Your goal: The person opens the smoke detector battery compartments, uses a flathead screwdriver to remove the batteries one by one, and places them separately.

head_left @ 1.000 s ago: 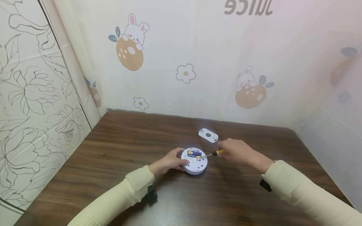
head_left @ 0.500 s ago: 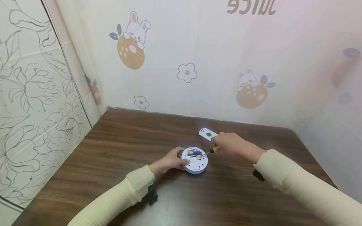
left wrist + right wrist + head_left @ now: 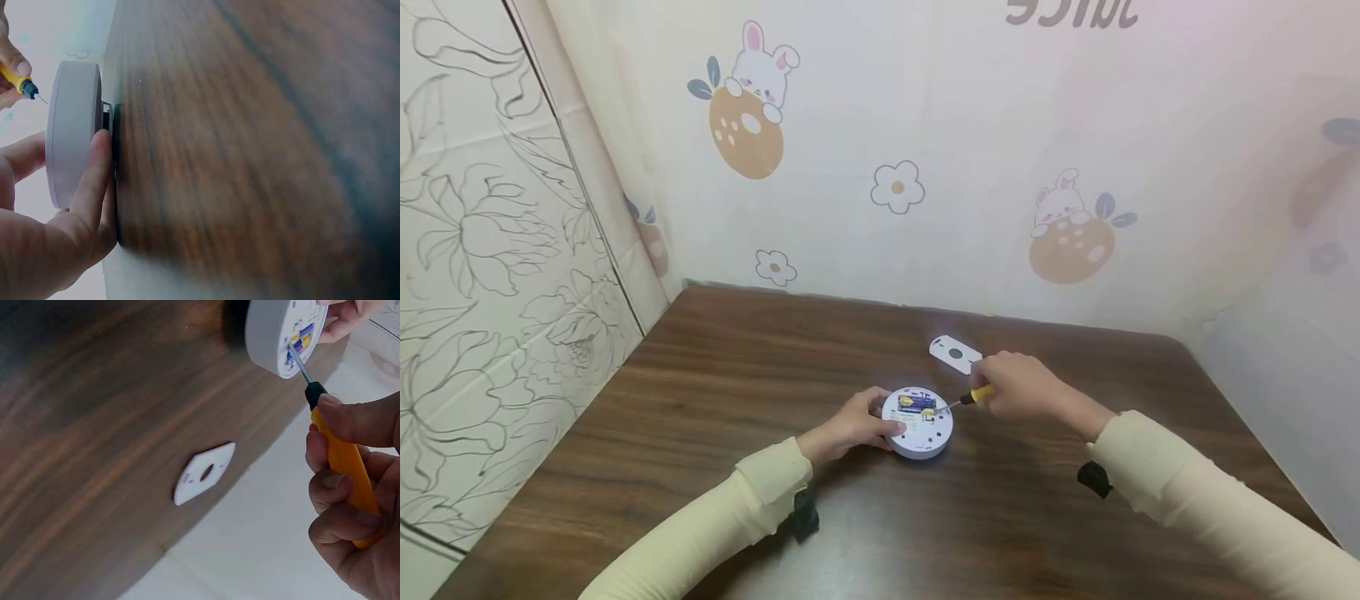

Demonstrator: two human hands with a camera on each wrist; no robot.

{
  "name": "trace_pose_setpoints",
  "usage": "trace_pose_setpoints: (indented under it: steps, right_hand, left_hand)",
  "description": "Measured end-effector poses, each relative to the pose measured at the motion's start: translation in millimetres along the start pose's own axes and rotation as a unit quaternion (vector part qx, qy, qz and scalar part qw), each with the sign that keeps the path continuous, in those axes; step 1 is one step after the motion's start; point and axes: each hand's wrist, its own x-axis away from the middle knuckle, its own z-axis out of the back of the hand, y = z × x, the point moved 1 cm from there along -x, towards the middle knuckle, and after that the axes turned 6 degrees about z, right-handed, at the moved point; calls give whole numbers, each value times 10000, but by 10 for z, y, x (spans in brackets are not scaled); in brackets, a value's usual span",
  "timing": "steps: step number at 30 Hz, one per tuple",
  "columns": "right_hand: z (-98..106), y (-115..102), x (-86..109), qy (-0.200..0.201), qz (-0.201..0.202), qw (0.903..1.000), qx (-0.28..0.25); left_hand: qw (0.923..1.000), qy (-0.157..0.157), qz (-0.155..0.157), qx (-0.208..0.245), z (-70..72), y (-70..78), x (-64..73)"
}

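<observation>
Head view: The round white device (image 3: 919, 435) is at the middle of the worktop (image 3: 737, 367), its recessed face turned up, presumably to expose the blue-and-yellow batteries (image 3: 916, 404) seated in it. The left hand (image 3: 852, 427) grasps its near-left rim, thumb over the face; this appears intended to stop it turning. From the opposite side, the right hand (image 3: 1021, 385) grasps a screwdriver (image 3: 967, 398), its shaft slanting down to the battery bay. A white plate (image 3: 955, 354) lies just beyond, out of the tool's path.

Left wrist view: Fingers (image 3: 87, 181) of the left hand reach along the side wall towards the underside, likely bracing it from below. Contact between device and worktop cannot be confirmed.

Right wrist view: The thumb lies near the dark collar, fingers wrapped round the yellow handle, probably for control of the tip, which appears at the batteries' end.
</observation>
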Motion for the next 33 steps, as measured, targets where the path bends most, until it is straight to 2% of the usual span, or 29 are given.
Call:
trace_pose_setpoints:
  steps: [9, 17, 24, 33]
  right_hand:
    - [-183, 111, 135, 447, -238, 9964, -680]
    - [-370, 234, 253, 883, -180, 9884, -1225]
    - [-485, 272, 321, 897, -467, 9769, -1885]
    - [-616, 338, 336, 1076, -452, 9699, -2137]
  left_hand:
    - [10000, -15, -29, -25, 5, 20, 19]
    - [10000, -24, 2, 24, -9, 48, 34]
    - [9999, -15, 31, 107, -15, 42, 25]
    - [9999, -33, 0, 168, -17, 23, 20]
